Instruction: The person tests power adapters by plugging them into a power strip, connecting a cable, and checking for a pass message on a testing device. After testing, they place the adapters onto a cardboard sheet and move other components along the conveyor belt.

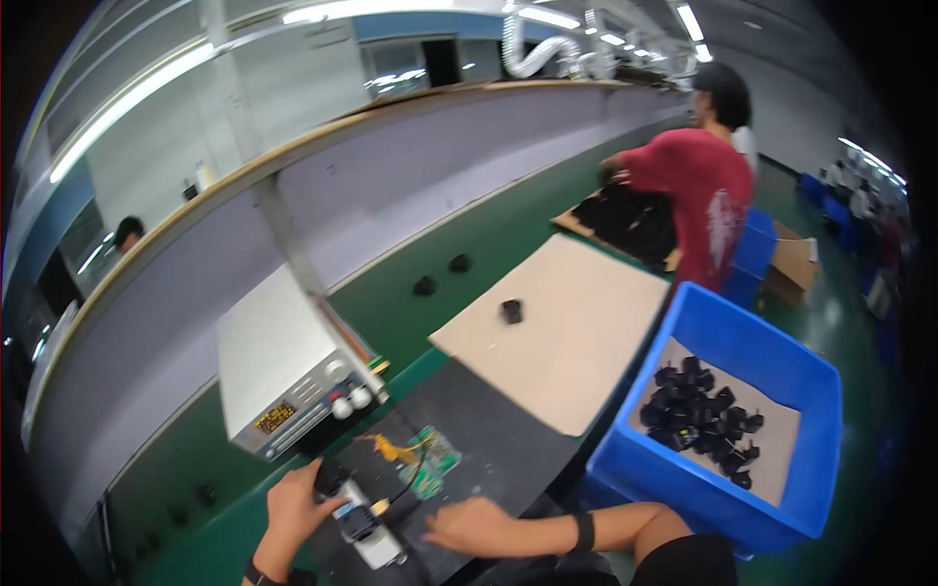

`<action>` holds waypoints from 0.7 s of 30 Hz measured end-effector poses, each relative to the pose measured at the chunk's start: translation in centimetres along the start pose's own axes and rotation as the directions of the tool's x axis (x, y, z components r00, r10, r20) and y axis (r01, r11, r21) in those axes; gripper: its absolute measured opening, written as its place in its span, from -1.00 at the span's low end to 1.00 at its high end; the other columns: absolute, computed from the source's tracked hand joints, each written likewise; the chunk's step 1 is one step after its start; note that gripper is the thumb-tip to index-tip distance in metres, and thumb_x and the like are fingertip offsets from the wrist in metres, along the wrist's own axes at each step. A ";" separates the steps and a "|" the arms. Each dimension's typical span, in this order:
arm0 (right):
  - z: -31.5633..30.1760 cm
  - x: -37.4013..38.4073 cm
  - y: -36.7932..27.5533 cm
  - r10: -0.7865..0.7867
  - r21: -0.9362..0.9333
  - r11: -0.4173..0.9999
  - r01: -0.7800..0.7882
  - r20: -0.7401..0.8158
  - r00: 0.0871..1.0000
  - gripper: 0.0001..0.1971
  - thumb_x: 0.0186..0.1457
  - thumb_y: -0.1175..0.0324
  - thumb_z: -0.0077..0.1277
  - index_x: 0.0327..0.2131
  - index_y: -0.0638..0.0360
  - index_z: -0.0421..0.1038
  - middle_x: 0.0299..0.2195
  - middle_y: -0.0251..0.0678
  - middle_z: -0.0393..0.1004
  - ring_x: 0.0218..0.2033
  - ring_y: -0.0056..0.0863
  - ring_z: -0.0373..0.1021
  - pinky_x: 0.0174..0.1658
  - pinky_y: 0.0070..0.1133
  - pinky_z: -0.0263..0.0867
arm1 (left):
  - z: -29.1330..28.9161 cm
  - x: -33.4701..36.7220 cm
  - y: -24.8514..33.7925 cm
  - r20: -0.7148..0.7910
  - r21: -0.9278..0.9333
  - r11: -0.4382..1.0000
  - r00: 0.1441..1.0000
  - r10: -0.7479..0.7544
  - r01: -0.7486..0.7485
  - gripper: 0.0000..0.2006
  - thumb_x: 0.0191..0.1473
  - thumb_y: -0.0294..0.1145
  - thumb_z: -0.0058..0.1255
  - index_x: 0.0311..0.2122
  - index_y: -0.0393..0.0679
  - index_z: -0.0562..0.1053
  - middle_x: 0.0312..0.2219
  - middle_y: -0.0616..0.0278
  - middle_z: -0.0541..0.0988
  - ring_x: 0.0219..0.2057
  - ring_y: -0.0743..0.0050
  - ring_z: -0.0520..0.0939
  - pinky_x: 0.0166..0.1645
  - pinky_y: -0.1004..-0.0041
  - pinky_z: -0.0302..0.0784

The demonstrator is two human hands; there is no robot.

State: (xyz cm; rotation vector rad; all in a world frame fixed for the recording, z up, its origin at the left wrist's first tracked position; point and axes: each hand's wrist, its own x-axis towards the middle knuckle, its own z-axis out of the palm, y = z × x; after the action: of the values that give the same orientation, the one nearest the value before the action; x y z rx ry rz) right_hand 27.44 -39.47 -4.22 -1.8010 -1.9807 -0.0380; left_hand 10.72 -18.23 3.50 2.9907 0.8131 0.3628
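Note:
At the bench's near edge, my left hand [292,503] has its thumb and fingers around a small black plug adapter [332,477]. This sits at the far end of a light-grey test fixture [379,549], which carries a dark block [356,521] in its middle. My right hand [471,524] hovers over the black mat just right of the fixture, its fingers bent downward and partly hidden; whether they hold anything cannot be made out. Beyond the fixture lie green circuit boards [430,464] with yellow parts and a dark cable running toward the fixture.
A silver bench instrument [283,352] stands behind my left hand. Cardboard [576,322] with one black adapter [511,312] lies farther along. At right, a blue bin [611,464] holds many black adapters [699,415]. A person in red [703,186] works beyond it.

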 end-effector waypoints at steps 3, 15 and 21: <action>2.4 -1.4 -0.3 0.042 -0.017 0.999 -0.040 0.148 0.988 -0.50 0.05 0.03 -0.08 -0.16 0.34 0.43 -0.66 -0.25 0.47 -0.65 -0.29 0.44 -0.59 -0.42 0.31 | 0.0 2.1 -1.0 0.142 -0.018 0.998 0.988 -0.064 0.067 -0.49 -0.44 -0.01 0.29 -0.36 -0.16 0.53 -0.51 0.09 0.56 -0.43 0.10 0.57 -0.35 0.25 0.45; -7.5 3.1 3.9 0.213 0.126 0.952 -0.278 0.377 0.901 -0.42 0.06 -0.22 -0.24 -0.60 0.10 0.48 -0.65 -0.18 0.45 -0.55 -0.15 0.44 -0.48 -0.38 0.35 | -5.3 -0.2 -6.0 0.096 0.098 0.974 0.972 -0.213 0.203 -0.58 -0.45 -0.10 0.26 -0.39 -0.12 0.56 -0.53 0.09 0.57 -0.44 0.12 0.59 -0.34 0.28 0.48; -7.1 16.5 19.7 0.468 -0.045 0.837 -0.545 -0.457 0.756 -0.48 -0.02 -0.09 0.00 -0.20 0.21 0.39 -0.25 -0.10 0.43 -0.26 -0.19 0.39 -0.30 -0.34 0.33 | 5.2 3.1 -18.3 -0.012 -0.007 0.868 0.868 -0.496 0.496 -0.52 -0.43 -0.15 0.30 -0.31 -0.18 0.53 -0.44 -0.01 0.57 -0.38 0.05 0.59 -0.21 0.24 0.49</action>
State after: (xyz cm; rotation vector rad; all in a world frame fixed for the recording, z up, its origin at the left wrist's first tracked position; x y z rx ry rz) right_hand 47.72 -23.46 2.40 -2.1648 -1.1635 -0.4137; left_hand 5.38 -0.67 -2.32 2.6301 1.5246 0.3574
